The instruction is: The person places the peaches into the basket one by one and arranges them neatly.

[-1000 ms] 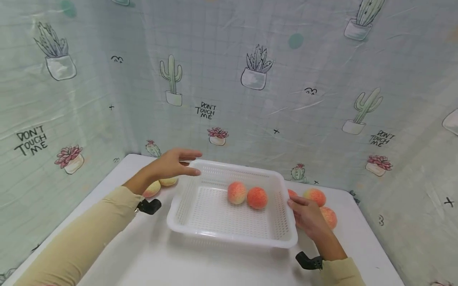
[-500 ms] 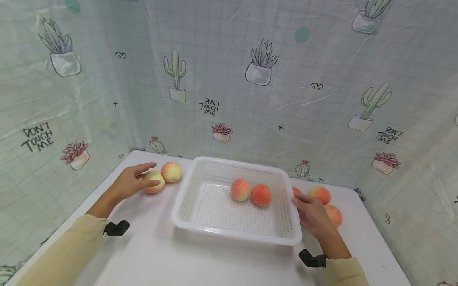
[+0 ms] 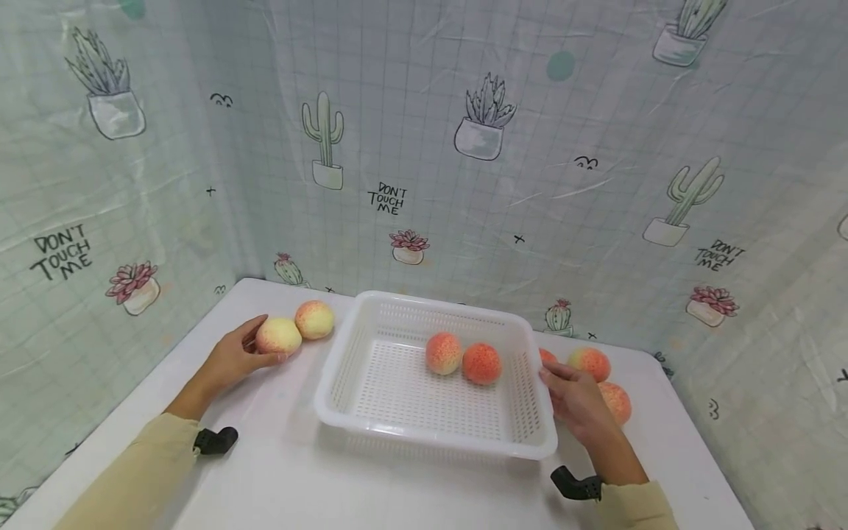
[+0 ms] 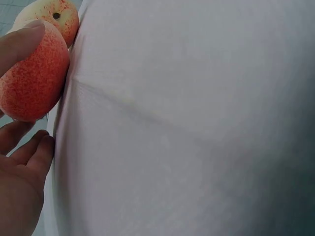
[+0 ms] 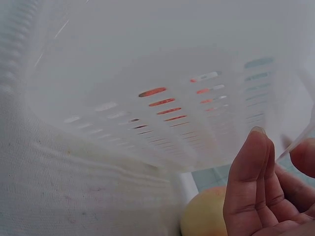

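A yellow and red peach point(image 3: 278, 336) sits at the left of the table, between the thumb and fingers of my left hand point(image 3: 228, 361). In the left wrist view my thumb lies on the red side of this peach point(image 4: 37, 76), with the other fingers curled below it. A second peach point(image 3: 314, 319) lies right behind. My right hand point(image 3: 579, 401) pinches the right rim of a white plastic basket point(image 3: 437, 436), thumb over the edge and fingers underneath. Two peaches, one pinkish point(image 3: 443, 353) and one redder point(image 3: 482, 364), rest inside the basket.
To the right of the basket are several more peaches, including one at the back point(image 3: 589, 364) and one beside my right hand point(image 3: 616, 402). The white table point(image 3: 298, 478) is bordered by a hanging cactus-print cloth point(image 3: 424, 147) at the back and sides.
My left hand has moved from above the basket's left back corner leftward and down to the nearer left peach, its fingers closing around it. The right hand stays on the basket rim.
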Demonstrator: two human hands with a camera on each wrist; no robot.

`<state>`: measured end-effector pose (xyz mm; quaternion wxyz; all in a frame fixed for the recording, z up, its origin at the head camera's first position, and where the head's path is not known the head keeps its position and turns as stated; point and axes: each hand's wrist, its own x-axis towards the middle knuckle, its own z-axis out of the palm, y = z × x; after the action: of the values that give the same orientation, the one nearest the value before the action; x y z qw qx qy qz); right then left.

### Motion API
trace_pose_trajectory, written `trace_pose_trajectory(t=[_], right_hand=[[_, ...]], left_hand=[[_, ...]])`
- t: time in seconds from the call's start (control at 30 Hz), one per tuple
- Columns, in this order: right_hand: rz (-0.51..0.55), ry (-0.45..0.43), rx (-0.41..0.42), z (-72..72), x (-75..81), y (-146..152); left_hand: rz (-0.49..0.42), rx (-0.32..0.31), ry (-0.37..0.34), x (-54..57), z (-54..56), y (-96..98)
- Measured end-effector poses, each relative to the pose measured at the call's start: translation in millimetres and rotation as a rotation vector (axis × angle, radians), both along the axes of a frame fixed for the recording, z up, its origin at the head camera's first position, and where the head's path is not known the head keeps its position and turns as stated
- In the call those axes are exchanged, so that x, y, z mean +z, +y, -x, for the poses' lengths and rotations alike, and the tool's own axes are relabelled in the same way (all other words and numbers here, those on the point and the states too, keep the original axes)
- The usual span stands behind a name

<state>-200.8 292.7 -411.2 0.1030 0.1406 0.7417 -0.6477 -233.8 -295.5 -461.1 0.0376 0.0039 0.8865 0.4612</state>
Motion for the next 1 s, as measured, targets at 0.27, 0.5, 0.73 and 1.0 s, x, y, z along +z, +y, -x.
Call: trace_pose_trajectory(t=[0.27,0.5,0.73,1.0], right_hand=[[0.013,0.002,-0.001,1.8,0.9,1.0],[0.042,-0.016,0.017,-1.7,1.6,0.7],[0.028,-0.022,0.016,-2.1,3.2,1.7],[0.051,-0.02,0.018,-0.9,1.4,0.9]], left_hand=[[0.024,0.026,0.035,-5.1,6.7,0.9],[0.063,0.074,0.033,-4.8,2.7,3.2],[0.068,0.081,0.04,-4.2,6.3,5.3],[0.045,0.112,0.039,-5.0,3.7,4.2]])
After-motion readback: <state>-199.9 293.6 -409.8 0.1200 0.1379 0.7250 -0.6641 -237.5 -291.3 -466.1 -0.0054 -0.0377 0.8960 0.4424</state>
